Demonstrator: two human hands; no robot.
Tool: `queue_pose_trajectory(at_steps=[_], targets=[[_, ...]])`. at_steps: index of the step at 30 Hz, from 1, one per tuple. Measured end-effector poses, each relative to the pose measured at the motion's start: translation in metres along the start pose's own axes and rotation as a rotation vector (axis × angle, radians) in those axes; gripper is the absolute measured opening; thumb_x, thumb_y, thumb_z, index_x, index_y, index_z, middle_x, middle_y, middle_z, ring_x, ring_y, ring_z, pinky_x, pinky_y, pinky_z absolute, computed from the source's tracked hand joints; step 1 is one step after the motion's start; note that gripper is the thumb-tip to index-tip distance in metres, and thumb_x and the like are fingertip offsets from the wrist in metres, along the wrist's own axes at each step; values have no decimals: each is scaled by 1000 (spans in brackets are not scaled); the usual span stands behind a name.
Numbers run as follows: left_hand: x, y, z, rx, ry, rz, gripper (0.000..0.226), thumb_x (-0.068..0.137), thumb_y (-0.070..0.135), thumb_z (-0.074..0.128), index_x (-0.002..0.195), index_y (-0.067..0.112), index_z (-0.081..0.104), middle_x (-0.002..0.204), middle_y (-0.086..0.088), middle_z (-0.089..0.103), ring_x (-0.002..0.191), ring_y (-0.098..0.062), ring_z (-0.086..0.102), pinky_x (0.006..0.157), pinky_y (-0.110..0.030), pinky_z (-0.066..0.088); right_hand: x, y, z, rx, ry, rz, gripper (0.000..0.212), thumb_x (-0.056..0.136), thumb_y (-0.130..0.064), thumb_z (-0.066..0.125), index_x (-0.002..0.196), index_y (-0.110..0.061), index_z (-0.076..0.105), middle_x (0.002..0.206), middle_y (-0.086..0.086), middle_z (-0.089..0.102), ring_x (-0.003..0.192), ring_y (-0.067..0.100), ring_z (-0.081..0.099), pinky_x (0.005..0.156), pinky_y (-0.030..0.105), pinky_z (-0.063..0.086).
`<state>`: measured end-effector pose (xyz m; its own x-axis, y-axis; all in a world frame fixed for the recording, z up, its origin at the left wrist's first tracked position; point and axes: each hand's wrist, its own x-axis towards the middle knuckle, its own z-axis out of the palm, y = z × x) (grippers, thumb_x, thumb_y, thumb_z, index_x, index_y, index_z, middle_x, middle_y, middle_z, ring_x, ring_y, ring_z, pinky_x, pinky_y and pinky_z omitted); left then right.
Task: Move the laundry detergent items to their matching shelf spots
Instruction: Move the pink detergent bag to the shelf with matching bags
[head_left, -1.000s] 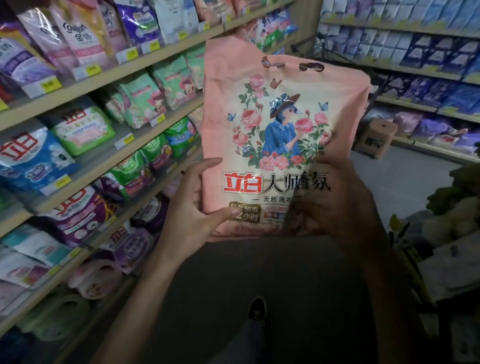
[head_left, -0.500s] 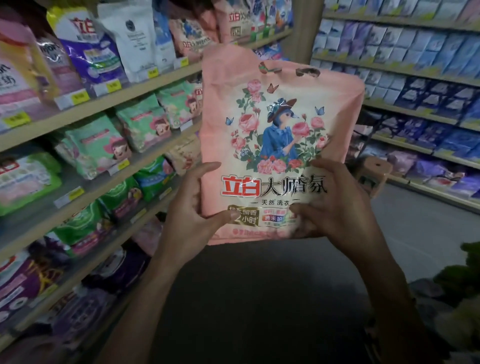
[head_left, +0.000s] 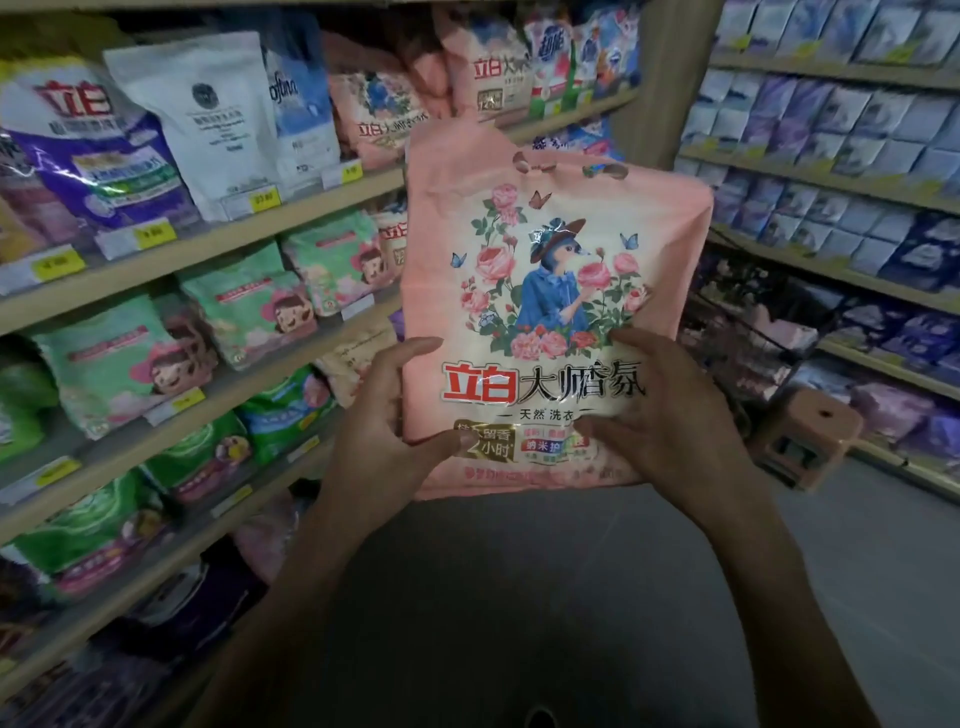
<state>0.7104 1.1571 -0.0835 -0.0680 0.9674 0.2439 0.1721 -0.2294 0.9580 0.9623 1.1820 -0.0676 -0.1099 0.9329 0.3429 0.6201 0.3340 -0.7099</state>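
I hold a pink detergent bag (head_left: 550, 223) upright in front of me, printed with roses and a figure in a blue dress. My left hand (head_left: 387, 431) grips its lower left edge, thumb across the front. My right hand (head_left: 670, 415) grips the lower right corner. Matching pink bags (head_left: 374, 117) stand on the upper shelf just behind and left of the held bag's top; another pink bag (head_left: 488, 67) stands further right on that shelf.
Wooden shelves (head_left: 218, 249) on the left carry purple, white, green and blue detergent bags with yellow price tags. Shelves (head_left: 831, 187) of blue and purple packs line the right wall. A brown stool (head_left: 802, 439) sits on the grey aisle floor (head_left: 571, 597).
The view has tilted up and moved along the aisle, so the upper shelf with the matching pink bags has come into sight. Both hands keep the same hold on the bag.
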Motion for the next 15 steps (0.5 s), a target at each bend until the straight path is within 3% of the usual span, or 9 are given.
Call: queue_pose_trajectory(at_steps=[3, 7, 9, 12, 15], targets=[[44, -5, 29, -3, 49, -11, 77, 73, -8, 82, 127, 36, 51, 120, 8, 71, 109, -11, 71, 81, -34, 62, 55, 31, -14, -5, -47, -35, 80, 69, -23, 89, 136, -33, 45, 133, -6, 53, 86, -8, 62, 78, 9, 49], [91, -11, 57, 7, 132, -27, 77, 73, -11, 81, 128, 34, 51, 114, 15, 72, 105, -7, 71, 77, -26, 61, 120, 60, -19, -3, -84, -85, 81, 69, -23, 89, 135, -33, 44, 132, -4, 55, 97, 9, 64, 83, 22, 52], [112, -14, 63, 29, 164, -23, 78, 72, -12, 82, 130, 31, 51, 113, 14, 72, 103, -6, 71, 76, -21, 60, 148, 71, -17, 17, -113, -73, 81, 68, -25, 89, 135, -35, 45, 133, -5, 54, 96, 11, 65, 85, 26, 52], [146, -22, 66, 78, 181, -5, 80, 71, -7, 85, 132, 31, 50, 117, 11, 70, 106, -9, 70, 80, -25, 60, 188, 85, -12, 63, -124, -130, 81, 67, -22, 90, 134, -32, 47, 132, -3, 55, 104, 12, 62, 93, 39, 54], [181, -33, 67, 98, 210, -1, 79, 71, -4, 86, 131, 33, 49, 122, 10, 67, 110, -10, 68, 82, -29, 60, 231, 98, -2, 50, -137, -171, 82, 66, -21, 90, 137, -26, 48, 134, -2, 55, 101, 7, 59, 95, 27, 51]])
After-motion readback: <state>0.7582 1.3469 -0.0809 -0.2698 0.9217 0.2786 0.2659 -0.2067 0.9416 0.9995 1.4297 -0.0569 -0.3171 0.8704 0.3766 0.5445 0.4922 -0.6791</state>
